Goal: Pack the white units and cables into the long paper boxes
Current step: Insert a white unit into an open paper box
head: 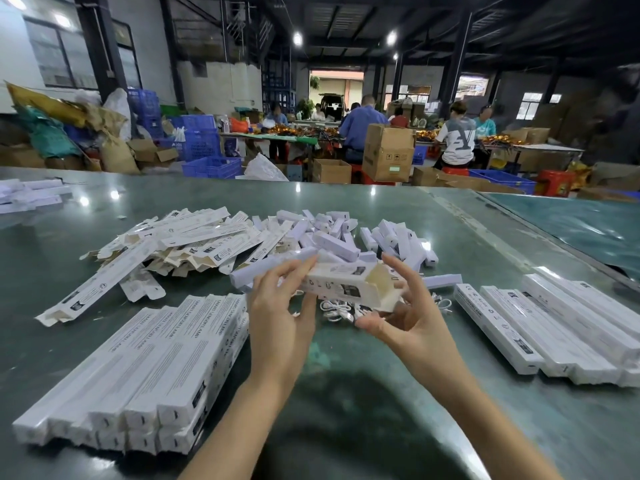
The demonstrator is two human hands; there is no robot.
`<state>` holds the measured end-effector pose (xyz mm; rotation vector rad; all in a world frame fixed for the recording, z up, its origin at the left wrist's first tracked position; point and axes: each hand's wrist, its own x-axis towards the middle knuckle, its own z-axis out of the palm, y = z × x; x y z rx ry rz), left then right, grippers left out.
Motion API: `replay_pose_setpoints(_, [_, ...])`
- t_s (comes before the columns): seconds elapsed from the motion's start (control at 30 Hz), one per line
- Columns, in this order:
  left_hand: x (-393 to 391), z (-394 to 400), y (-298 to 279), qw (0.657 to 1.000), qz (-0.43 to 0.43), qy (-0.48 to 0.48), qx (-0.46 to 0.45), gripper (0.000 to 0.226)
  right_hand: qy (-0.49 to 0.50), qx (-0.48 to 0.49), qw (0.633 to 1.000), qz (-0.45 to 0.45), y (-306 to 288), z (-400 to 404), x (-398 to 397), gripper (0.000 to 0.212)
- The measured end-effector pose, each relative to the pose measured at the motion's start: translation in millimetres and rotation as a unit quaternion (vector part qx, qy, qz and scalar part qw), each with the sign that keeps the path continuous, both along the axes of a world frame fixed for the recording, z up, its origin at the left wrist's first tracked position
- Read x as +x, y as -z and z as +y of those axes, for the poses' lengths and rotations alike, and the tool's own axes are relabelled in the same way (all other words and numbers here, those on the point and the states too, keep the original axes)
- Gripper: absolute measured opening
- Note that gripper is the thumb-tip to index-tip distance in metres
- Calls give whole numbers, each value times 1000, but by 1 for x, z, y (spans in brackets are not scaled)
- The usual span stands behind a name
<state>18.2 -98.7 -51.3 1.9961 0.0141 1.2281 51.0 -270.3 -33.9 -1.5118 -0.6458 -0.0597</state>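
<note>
Holding a long paper box (pixel 341 280) up over the cables (pixel 337 311) at mid-table, the left hand (pixel 282 306) pinches its body while the right hand (pixel 403 315) grips the open-flapped end, apparently ready for loading.

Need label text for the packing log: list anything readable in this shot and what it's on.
"SMART SENSOR LAMP", roughly: sides of the packed boxes, blurred, so uncertain.
"CE", "RoHS": side of the right-hand boxes.
Held box, flat boxes, brown carton: print too small or blurred.
</note>
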Motion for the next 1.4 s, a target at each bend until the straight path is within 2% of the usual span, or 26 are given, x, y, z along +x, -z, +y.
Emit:
replay_pose_setpoints(0.1, [1,-1,3,997,8,-69,45,59,25,-29,985,-169,0,2,-7,65])
replay_pose_setpoints(0.2, [2,-2,6,996,9,-74,41,61,88,-47,965,-244,1,7,-11,42])
replay_pose_setpoints(0.27, [1,-6,3,998,31,-59,-18,60,140,-54,953,-263,3,7,-11,32])
replay_pose_setpoints(0.33, [1,-9,-1,990,73,-13,-122,40,186,-42,943,-274,6,8,-9,28])
replay_pose_setpoints(0.4, [-1,-13,-6,956,139,80,-247,7,210,-23,938,-275,7,7,-6,29])
replay_pose_setpoints(0.47, [-1,-20,-9,885,235,197,-351,39,216,-31,934,-282,11,4,-2,34])
replay_pose_setpoints(0.5, [-1,-22,-10,856,272,245,-365,52,210,-50,933,-290,14,3,-1,39])
replay_pose_setpoints(0.57, [-1,-28,-6,836,304,298,-346,60,181,-99,927,-312,20,5,1,51])
replay_pose_setpoints(0.63, [1,-29,-2,840,290,295,-351,52,147,-127,927,-320,25,8,2,61])
replay_pose_setpoints(0.73, [5,-21,1,858,222,219,-408,34,76,-171,944,-272,27,11,-2,71])
replay_pose_setpoints(0.8, [6,-14,2,893,169,144,-392,29,67,-196,947,-244,28,12,-1,64])
replay_pose_setpoints(0.9, [8,-8,4,924,111,71,-359,28,138,-186,954,-191,27,13,10,37])
replay_pose_setpoints(1.03, [9,-7,5,921,52,41,-384,19,205,-277,923,-172,25,24,35,21])
replay_pose_setpoints(1.17, [7,-7,3,921,-46,28,-386,22,167,-354,894,-216,19,53,53,19])
replay_pose_setpoints(1.33, [11,-5,6,931,-109,14,-347,34,146,-401,866,-262,9,105,63,31])
replay_pose_setpoints(1.4, [13,-4,7,933,-117,17,-340,41,145,-461,839,-251,8,121,66,36])
